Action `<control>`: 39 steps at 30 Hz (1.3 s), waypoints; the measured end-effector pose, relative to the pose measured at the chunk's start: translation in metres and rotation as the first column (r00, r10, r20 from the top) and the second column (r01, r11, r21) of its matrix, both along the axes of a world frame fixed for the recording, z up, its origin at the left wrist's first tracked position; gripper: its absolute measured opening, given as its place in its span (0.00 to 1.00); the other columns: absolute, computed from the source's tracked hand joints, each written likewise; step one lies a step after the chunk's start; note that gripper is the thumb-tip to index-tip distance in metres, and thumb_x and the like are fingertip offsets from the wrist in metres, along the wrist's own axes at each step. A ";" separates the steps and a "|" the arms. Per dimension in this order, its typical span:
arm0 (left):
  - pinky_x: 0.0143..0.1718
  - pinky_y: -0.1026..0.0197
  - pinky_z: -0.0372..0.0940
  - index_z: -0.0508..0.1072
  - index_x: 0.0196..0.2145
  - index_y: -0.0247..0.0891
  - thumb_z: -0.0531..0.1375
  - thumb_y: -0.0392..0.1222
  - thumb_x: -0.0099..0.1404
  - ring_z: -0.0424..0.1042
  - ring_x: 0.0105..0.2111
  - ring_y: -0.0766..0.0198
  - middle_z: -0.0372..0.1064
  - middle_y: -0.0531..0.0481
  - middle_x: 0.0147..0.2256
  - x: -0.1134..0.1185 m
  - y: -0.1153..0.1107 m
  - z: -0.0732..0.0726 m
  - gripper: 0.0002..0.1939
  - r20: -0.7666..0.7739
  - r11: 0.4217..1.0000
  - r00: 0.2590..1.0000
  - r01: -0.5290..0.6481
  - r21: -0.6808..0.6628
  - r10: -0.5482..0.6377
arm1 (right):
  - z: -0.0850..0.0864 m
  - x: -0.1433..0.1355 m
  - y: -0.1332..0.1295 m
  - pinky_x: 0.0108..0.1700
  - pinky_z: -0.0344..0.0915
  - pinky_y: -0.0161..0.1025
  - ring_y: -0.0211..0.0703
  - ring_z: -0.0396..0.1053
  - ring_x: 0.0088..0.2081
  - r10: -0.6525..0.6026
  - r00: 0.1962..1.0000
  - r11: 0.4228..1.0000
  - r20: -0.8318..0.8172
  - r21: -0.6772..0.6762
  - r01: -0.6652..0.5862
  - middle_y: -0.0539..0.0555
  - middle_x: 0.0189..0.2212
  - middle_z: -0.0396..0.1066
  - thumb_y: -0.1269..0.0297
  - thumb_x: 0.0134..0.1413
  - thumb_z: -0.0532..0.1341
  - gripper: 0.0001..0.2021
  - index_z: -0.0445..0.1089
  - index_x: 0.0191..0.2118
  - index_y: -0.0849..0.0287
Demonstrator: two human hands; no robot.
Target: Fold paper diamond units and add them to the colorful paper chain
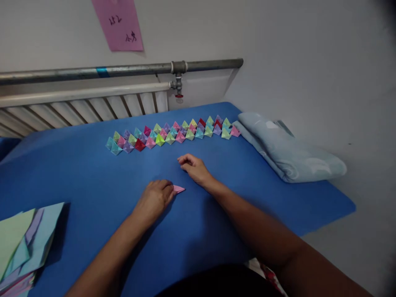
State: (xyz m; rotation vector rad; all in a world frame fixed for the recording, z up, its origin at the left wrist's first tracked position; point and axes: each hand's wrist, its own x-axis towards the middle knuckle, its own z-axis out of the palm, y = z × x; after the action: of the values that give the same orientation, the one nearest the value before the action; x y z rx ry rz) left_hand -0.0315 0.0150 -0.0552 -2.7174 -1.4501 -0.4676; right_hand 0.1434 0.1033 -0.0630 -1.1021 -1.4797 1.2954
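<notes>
On the blue surface, my left hand is closed on a small piece of folded pink paper. Its pointed end sticks out to the right past the fingertips, while the rest is hidden under the hand. My right hand is just beyond and to the right of the paper, apart from it. Its fingers are bent, with a gap to the thumb and nothing visible in them. Farther back, several folded paper pieces in pink, green, blue, purple, red and yellow stand in slanting rows.
A stack of coloured paper sheets lies at the lower left. A folded light-blue cloth rests at the right against the wall. Behind the surface are a white radiator, a metal pipe and a pink sign.
</notes>
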 end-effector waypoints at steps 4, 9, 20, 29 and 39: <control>0.38 0.51 0.67 0.76 0.39 0.32 0.53 0.36 0.69 0.73 0.35 0.54 0.74 0.40 0.38 0.010 -0.006 0.001 0.12 -0.122 0.998 0.991 -0.059 0.038 0.063 | 0.002 0.003 0.002 0.49 0.61 0.40 0.41 0.68 0.44 0.000 0.999 1.000 -0.039 -0.026 -0.001 0.50 0.38 0.71 0.69 0.42 0.57 0.03 0.65 0.29 0.57; 0.36 0.53 0.65 0.75 0.35 0.32 0.53 0.35 0.68 0.72 0.32 0.54 0.73 0.41 0.34 0.024 -0.006 0.012 0.11 -0.205 0.978 0.962 -0.200 -0.067 0.182 | 0.004 0.006 0.004 0.43 0.62 0.37 0.39 0.67 0.39 -0.003 0.999 0.998 -0.050 -0.060 0.000 0.48 0.34 0.71 0.69 0.42 0.57 0.04 0.66 0.28 0.57; 0.33 0.62 0.61 0.71 0.28 0.37 0.51 0.39 0.67 0.69 0.29 0.63 0.70 0.49 0.28 0.015 0.014 0.028 0.13 0.434 0.881 0.770 -0.371 -0.292 0.468 | 0.027 0.003 -0.038 0.30 0.58 0.34 0.34 0.59 0.26 -0.001 1.000 1.000 0.002 0.016 0.001 0.45 0.23 0.62 0.61 0.51 0.59 0.04 0.65 0.31 0.55; 0.37 0.60 0.64 0.73 0.31 0.39 0.52 0.42 0.67 0.69 0.32 0.63 0.70 0.49 0.31 0.015 0.002 0.023 0.12 0.638 0.883 0.630 -0.186 -0.431 0.444 | 0.019 -0.012 -0.037 0.25 0.57 0.32 0.32 0.60 0.24 0.139 0.980 0.967 -0.139 -0.194 -0.165 0.47 0.29 0.67 0.61 0.48 0.60 0.11 0.68 0.39 0.57; 0.39 0.59 0.65 0.72 0.28 0.39 0.53 0.47 0.66 0.68 0.37 0.62 0.69 0.47 0.36 -0.001 0.001 0.026 0.13 0.673 0.839 0.610 0.025 -0.544 0.419 | 0.018 -0.006 -0.028 0.25 0.53 0.32 0.30 0.59 0.21 0.338 0.902 0.834 -0.267 -0.359 -0.419 0.45 0.22 0.66 0.65 0.43 0.64 0.10 0.71 0.36 0.60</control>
State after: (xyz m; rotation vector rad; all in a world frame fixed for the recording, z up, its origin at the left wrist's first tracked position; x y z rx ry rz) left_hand -0.0328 0.0160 -0.0293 -2.7371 -2.3470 -1.6316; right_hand 0.1370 0.0749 -0.0448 -0.9221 -1.3550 2.0089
